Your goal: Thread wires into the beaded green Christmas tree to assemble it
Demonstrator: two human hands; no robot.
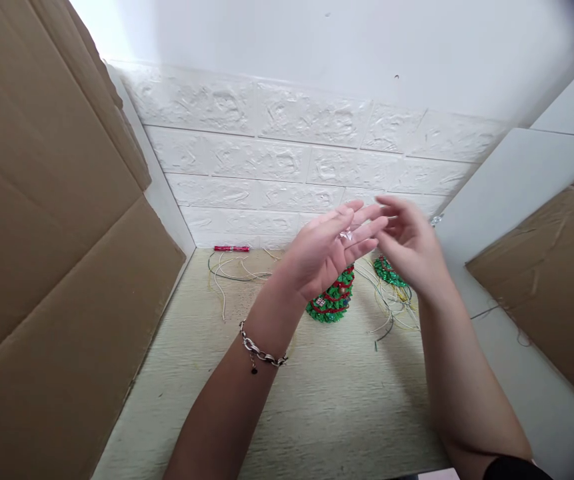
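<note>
My left hand is turned palm up above the table, fingers apart and slightly cupped. A small shiny, clear-looking piece rests in it by the thumb; its kind is too small to tell. Close to its fingertips is my right hand, a little blurred, with thumb and fingers apart and nothing visible between them. Below and behind my left hand stands a small green Christmas tree with red garland and tiny ornaments, its upper part hidden. Another green glittery decoration is partly covered by my right hand.
Thin white and dark wires lie tangled on the right, and more wires spread at the left. A red pen-like tube lies against the white brick-pattern wall. Cardboard sheets flank the pale table.
</note>
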